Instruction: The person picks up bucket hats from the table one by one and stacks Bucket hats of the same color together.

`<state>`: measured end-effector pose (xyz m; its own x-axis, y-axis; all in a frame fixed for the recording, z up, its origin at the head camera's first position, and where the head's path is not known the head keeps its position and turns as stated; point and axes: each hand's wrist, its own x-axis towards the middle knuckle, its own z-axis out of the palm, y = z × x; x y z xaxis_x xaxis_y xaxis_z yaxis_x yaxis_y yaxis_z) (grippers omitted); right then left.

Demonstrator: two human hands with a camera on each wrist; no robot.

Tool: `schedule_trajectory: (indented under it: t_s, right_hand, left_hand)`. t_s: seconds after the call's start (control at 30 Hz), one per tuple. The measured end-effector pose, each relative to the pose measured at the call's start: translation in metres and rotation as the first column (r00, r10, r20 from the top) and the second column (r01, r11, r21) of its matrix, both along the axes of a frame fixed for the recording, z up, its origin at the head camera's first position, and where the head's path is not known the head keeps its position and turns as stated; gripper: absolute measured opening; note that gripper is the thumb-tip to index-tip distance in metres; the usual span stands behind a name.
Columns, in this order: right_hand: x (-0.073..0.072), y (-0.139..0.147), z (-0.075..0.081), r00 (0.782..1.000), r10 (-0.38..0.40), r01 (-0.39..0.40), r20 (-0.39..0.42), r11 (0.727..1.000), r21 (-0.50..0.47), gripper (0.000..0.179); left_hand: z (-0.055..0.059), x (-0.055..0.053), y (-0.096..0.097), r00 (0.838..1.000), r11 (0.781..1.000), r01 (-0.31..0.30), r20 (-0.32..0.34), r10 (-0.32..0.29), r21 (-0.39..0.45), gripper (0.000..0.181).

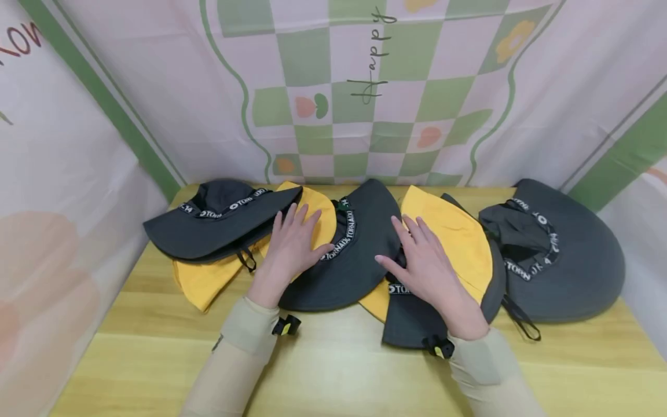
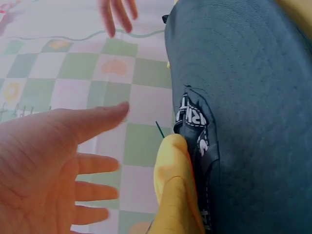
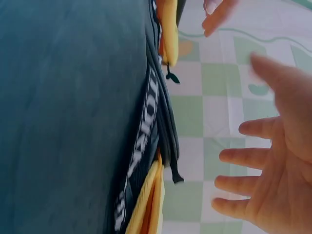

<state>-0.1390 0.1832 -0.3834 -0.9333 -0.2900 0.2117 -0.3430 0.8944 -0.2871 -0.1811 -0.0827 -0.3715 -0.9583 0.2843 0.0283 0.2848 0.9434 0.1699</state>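
On the bench (image 1: 333, 370), around a central dark hat (image 1: 359, 272): a tilted dark hat (image 1: 224, 226) to its left, a yellow-and-dark hat (image 1: 453, 240) just to its right, a wide-brimmed hat (image 1: 578, 255) farther right. Both hands released, fingers spread: left hand (image 1: 290, 243) above yellow fabric (image 1: 320, 211) at the central dark hat's left edge, right hand (image 1: 428, 266) above the yellow-and-dark hat.

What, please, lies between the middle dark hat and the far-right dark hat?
In the head view, a yellow hat panel and dark, lettered fabric lie between them.
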Motion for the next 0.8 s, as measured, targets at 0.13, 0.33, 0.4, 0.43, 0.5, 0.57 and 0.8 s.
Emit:
schedule_trajectory:
  t_s: [0.13,0.33,0.4,0.43,0.5,0.57,0.8]
  right_hand:
    - [-0.005,-0.01,0.0,0.998,0.067,-0.067,-0.007,0.998,-0.02,0.079]
    - [-0.012,-0.027,0.001,0.993,0.117,-0.116,0.026,0.993,-0.022,0.074]
    - [-0.016,-0.034,0.001,0.991,0.133,-0.133,0.027,0.991,-0.014,0.072]
    - [-0.019,-0.037,0.0,0.989,0.145,-0.145,0.027,0.989,-0.013,0.07]
    - [-0.023,-0.043,-0.002,0.985,0.17,-0.17,0.017,0.985,-0.011,0.067]
    - [-0.028,-0.049,-0.004,0.981,0.193,-0.193,0.003,0.981,-0.009,0.063]
    - [-0.038,-0.068,-0.01,0.967,0.25,-0.247,-0.052,0.967,0.063,0.053]
  left_hand:
    - [0.003,0.003,-0.001,1.0,1.0,0.009,0.016,-0.009,-0.001,0.075]
    - [0.002,0.006,-0.003,0.999,1.0,-0.014,0.034,0.014,0.001,0.073]
    - [0.0,0.006,-0.003,0.998,1.0,-0.031,0.061,0.031,0.003,0.072]
    - [0.0,0.007,-0.003,0.996,0.999,-0.037,0.076,0.037,0.003,0.071]
    - [-0.001,0.006,-0.003,0.994,0.999,-0.044,0.1,0.044,-0.005,0.072]
    - [-0.002,0.005,-0.002,0.991,0.999,-0.047,0.123,0.05,-0.027,0.074]
    - [-0.005,0.003,0.0,0.974,0.994,-0.073,0.209,0.09,-0.085,0.076]
